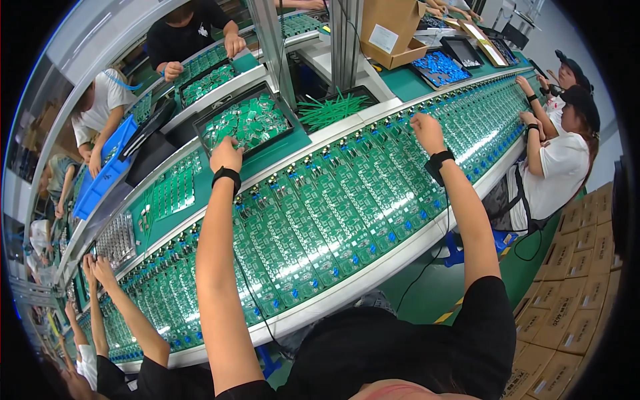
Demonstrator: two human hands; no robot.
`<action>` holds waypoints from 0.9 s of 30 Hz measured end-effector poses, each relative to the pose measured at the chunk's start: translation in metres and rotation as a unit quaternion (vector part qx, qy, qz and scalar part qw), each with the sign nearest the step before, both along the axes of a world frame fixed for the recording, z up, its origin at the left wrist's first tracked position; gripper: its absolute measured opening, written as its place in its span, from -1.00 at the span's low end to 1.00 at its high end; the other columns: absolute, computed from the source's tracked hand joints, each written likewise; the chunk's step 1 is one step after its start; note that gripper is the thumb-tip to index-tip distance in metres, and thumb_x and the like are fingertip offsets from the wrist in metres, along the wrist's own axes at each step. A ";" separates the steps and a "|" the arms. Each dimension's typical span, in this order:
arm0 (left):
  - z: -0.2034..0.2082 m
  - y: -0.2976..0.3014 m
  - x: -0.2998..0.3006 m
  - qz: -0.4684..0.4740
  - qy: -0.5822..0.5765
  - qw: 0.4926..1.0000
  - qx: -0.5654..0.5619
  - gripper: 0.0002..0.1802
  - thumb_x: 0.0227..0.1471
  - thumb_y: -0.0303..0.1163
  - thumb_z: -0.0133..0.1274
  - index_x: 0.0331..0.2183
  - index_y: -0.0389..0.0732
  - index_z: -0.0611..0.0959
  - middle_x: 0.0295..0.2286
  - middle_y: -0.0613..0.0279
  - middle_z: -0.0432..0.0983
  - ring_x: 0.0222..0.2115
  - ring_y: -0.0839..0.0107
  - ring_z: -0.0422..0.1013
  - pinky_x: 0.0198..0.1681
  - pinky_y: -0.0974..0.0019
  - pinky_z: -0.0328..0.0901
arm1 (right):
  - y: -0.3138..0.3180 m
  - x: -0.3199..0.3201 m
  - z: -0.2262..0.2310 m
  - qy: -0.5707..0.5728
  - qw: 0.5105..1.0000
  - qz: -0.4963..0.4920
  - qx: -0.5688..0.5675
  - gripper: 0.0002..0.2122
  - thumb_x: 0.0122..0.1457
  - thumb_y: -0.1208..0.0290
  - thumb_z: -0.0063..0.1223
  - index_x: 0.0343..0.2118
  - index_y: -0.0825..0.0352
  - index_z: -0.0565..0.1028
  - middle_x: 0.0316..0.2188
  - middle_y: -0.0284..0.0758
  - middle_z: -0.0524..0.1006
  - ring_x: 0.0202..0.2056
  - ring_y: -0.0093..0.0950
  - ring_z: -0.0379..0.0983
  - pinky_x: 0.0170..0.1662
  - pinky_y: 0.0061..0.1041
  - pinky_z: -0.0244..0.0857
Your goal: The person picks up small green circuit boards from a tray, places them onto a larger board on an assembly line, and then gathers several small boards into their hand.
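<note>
My left hand (227, 155) reaches to the near-left corner of a black tray (265, 148) heaped with small green circuit boards (250, 120). Its fingers are curled together at the boards, and what they pinch is hidden. Over the far edge of a long row of large green circuit boards (327, 217), my right hand (427, 132) is closed in a pinch. Whatever sits between those fingertips is too small to make out. Along the row's far side run small upright metal and dark parts, with blue parts along its near side. Each wrist wears a black band.
Green strips (333, 109) fill a dark tray beyond the line. Further right are a tray of blue parts (440, 68) and a cardboard box (393, 33). Co-workers' hands (100, 270) work at the left; other people stand right and opposite. Stacked cartons (567, 300) line the right.
</note>
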State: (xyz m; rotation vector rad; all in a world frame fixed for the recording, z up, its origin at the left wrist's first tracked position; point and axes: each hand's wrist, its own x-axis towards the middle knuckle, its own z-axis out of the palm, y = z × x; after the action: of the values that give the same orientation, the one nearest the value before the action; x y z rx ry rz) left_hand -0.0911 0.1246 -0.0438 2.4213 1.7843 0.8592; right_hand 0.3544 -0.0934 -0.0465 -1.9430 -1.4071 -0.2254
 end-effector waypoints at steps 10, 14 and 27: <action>0.011 0.007 -0.006 -0.087 -0.009 0.980 -0.180 -0.72 -0.19 -0.16 0.11 -0.54 -0.20 0.64 -0.56 0.03 0.50 -0.46 0.14 0.44 -0.36 0.23 0.29 | 0.009 -0.008 -0.002 -0.130 0.991 -0.019 -0.007 -0.96 -0.10 0.56 -0.08 -0.55 0.34 0.42 -0.52 -0.15 0.43 -0.46 -0.14 0.37 -0.40 -0.22 0.25; 0.018 0.003 -0.011 -0.101 -0.008 0.977 -0.188 -0.70 -0.19 -0.15 0.11 -0.53 -0.21 0.63 -0.58 0.04 0.49 -0.49 0.18 0.44 -0.38 0.25 0.30 | 0.013 -0.006 -0.003 -0.162 0.987 -0.013 -0.001 -0.96 -0.10 0.57 -0.11 -0.57 0.34 0.41 -0.53 -0.14 0.42 -0.48 -0.13 0.37 -0.42 -0.23 0.25; 0.003 0.000 -0.026 -0.184 -0.187 0.951 -0.166 -0.87 -0.20 -0.38 0.12 -0.49 -0.19 0.64 -0.57 0.24 0.53 -0.53 0.46 0.44 -0.42 0.44 0.29 | 0.039 0.001 -0.001 -0.234 0.962 -0.061 -0.124 -0.98 -0.14 0.55 -0.05 -0.59 0.36 0.39 -0.53 -0.13 0.42 -0.45 -0.15 0.37 -0.39 -0.24 0.26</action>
State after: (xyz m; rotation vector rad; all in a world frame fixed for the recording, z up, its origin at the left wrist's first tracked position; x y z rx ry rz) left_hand -0.1168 0.1250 -0.0407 2.1011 1.1844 0.8250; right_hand 0.3551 -0.0540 -0.0474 -2.2876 -1.6773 -0.6258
